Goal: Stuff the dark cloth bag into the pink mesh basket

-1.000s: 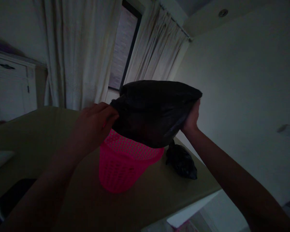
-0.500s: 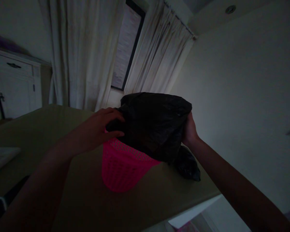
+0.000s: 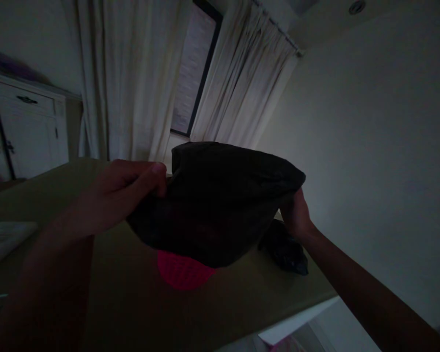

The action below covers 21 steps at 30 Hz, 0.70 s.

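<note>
Left hand: my left hand (image 3: 122, 188) pinches the near-left edge of the black bag (image 3: 216, 203); this grip is closed on the plastic, thumb on top.
Right hand: my right hand (image 3: 297, 215) clutches the bag's far-right edge, its grip wrapped round the plastic, fingers mostly hidden behind it.
Black bag: one, stretched wide between my two hands and draped over the pink basket (image 3: 181, 271), covering all but its lowest part.
Pink basket: one, standing on the counter (image 3: 132, 303); I see only a curved strip of its perforated wall below the bag's hem.
Second bag: one smaller dark bundle (image 3: 286, 249) lies on the counter just beside the basket, under my right wrist; I cannot tell whether it touches the basket.
Counter: one, olive-toned, its corner ending to the right of the bundle.
Curtains: two pale panels (image 3: 132, 78), one on each side of the single dark-framed window (image 3: 192, 73).
Cabinet: one white unit (image 3: 22, 132) at far left, with dark handles.
Pale object: one flat light thing (image 3: 5, 237) at the counter's left edge, too dim for me to identify.
</note>
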Motion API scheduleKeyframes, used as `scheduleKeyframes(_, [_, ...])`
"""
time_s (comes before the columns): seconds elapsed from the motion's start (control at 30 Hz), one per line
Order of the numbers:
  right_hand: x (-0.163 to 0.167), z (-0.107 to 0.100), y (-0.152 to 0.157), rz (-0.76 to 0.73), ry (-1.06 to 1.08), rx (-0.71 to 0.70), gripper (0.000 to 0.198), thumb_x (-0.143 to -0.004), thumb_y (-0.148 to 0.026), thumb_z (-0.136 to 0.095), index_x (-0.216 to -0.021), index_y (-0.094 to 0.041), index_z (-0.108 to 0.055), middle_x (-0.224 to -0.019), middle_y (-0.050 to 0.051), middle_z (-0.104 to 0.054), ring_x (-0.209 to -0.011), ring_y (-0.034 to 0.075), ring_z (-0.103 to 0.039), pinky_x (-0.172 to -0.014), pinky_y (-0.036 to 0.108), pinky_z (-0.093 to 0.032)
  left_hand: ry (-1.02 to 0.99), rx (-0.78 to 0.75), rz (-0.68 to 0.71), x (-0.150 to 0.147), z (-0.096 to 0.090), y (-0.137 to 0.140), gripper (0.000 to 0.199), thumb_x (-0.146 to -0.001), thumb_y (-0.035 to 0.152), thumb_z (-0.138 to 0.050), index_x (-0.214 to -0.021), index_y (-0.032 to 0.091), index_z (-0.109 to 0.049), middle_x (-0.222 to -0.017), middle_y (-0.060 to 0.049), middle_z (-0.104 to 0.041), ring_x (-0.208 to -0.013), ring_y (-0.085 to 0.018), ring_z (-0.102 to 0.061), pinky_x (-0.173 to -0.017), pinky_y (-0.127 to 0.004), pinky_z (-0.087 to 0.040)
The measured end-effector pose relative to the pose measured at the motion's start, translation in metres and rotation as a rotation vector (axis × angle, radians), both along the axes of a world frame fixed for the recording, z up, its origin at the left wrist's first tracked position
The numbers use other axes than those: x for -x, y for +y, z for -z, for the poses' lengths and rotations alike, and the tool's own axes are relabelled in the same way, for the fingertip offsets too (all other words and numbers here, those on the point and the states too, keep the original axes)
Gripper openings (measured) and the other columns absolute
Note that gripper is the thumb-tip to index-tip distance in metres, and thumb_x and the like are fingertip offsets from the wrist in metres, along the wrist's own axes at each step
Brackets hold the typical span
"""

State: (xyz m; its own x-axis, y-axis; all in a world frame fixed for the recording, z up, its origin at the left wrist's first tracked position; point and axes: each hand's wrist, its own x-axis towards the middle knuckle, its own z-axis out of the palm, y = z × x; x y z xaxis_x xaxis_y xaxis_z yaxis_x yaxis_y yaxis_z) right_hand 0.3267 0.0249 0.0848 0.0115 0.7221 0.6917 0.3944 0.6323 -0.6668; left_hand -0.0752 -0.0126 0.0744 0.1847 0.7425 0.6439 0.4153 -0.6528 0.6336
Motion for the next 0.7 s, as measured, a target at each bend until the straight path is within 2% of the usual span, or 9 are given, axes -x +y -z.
scheduleKeyframes(0.1, [-0.014, 0.008, -0.008, 0.048, -0.148, -0.091, 0.049, -0.108, -0.066, -0.049, -0.117, -0.026, -0.076, -0.12, 0.007, -0.079, -0.117, 0.031, -0.07, -0.101, 0.045, -0.061, 0.071, 0.073, 0.116, 0.004, 0.005, 0.0, 0.057, -0.104, 0.059, -0.056, -0.061, 0.022, -0.064, -0.055, 0.003, -0.052, -0.049, -0.011, -0.044, -0.045, -0.024, -0.032])
scheduleKeyframes(0.2, [-0.019, 0.007, -0.022, -0.038, -0.44, -0.12, 0.038, -0.105, -0.054, -0.059, -0.126, -0.025, -0.073, -0.119, 0.008, -0.078, -0.108, 0.029, -0.073, -0.094, 0.042, -0.061, 0.218, 0.137, 0.25, 0.007, 0.011, 0.005, 0.033, -0.094, 0.055, -0.075, -0.079, 0.027, -0.079, -0.068, 0.003, -0.068, -0.055, -0.013, -0.056, -0.049, -0.024, -0.04])
scheduleKeyframes(0.27, [-0.017, 0.007, -0.029, -0.099, -0.621, -0.118, 0.038, -0.101, -0.046, -0.063, -0.133, -0.026, -0.069, -0.121, 0.009, -0.077, -0.107, 0.028, -0.074, -0.097, 0.042, -0.06, 0.285, 0.144, 0.249, 0.006, 0.012, 0.006, 0.028, -0.089, 0.056, -0.082, -0.084, 0.028, -0.079, -0.072, 0.004, -0.071, -0.058, -0.015, -0.061, -0.052, -0.026, -0.043])
scheduleKeyframes(0.37, [-0.013, 0.012, -0.032, -0.112, -0.76, -0.108, 0.037, -0.102, -0.037, -0.058, -0.137, -0.027, -0.066, -0.127, 0.01, -0.075, -0.115, 0.029, -0.073, -0.104, 0.046, -0.058, 0.177, -0.04, 0.11, -0.006, 0.006, 0.001, 0.033, -0.096, 0.056, -0.075, -0.084, 0.025, -0.071, -0.074, 0.003, -0.067, -0.065, -0.016, -0.061, -0.058, -0.028, -0.046])
scheduleKeyframes(0.43, [-0.011, 0.016, -0.03, -0.129, -0.798, -0.084, 0.041, -0.101, -0.034, -0.058, -0.142, -0.027, -0.065, -0.133, 0.011, -0.073, -0.123, 0.031, -0.071, -0.11, 0.049, -0.057, 0.082, -0.236, 0.013, -0.018, 0.002, -0.004, 0.029, -0.104, 0.052, -0.066, -0.104, 0.024, -0.072, -0.097, -0.002, -0.074, -0.089, -0.02, -0.068, -0.08, -0.032, -0.054])
scheduleKeyframes(0.5, [-0.011, 0.014, -0.027, -0.175, -0.801, -0.001, 0.048, -0.101, -0.034, -0.063, -0.149, -0.028, -0.062, -0.143, 0.012, -0.071, -0.133, 0.032, -0.068, -0.117, 0.051, -0.054, 0.133, -0.381, -0.02, -0.031, 0.003, -0.007, 0.034, -0.107, 0.05, -0.062, -0.126, 0.023, -0.07, -0.127, -0.007, -0.074, -0.121, -0.027, -0.067, -0.108, -0.041, -0.05])
scheduleKeyframes(0.53, [-0.013, 0.01, -0.025, -0.215, -0.799, 0.075, 0.053, -0.102, -0.035, -0.065, -0.154, -0.029, -0.06, -0.15, 0.011, -0.068, -0.138, 0.032, -0.066, -0.12, 0.051, -0.052, 0.212, -0.395, -0.014, -0.036, 0.005, -0.008, 0.035, -0.108, 0.051, -0.061, -0.13, 0.025, -0.071, -0.134, -0.007, -0.073, -0.128, -0.029, -0.065, -0.115, -0.045, -0.046])
scheduleKeyframes(0.6, [-0.017, -0.004, -0.023, -0.336, -0.817, 0.271, 0.061, -0.102, -0.038, -0.07, -0.161, -0.033, -0.056, -0.16, 0.009, -0.063, -0.146, 0.031, -0.062, -0.123, 0.051, -0.051, 0.385, -0.293, 0.023, -0.042, 0.014, -0.006, 0.035, -0.111, 0.054, -0.055, -0.118, 0.029, -0.078, -0.123, -0.004, -0.079, -0.119, -0.029, -0.071, -0.11, -0.047, -0.047])
scheduleKeyframes(0.7, [-0.022, -0.034, -0.017, -0.494, -0.857, 0.493, 0.067, -0.099, -0.045, -0.077, -0.162, -0.037, -0.057, -0.167, 0.005, -0.058, -0.155, 0.032, -0.054, -0.129, 0.054, -0.045, 0.521, -0.084, 0.032, -0.044, 0.029, -0.002, 0.047, -0.113, 0.06, -0.046, -0.101, 0.031, -0.081, -0.102, -0.002, -0.082, -0.093, -0.026, -0.075, -0.091, -0.044, -0.051])
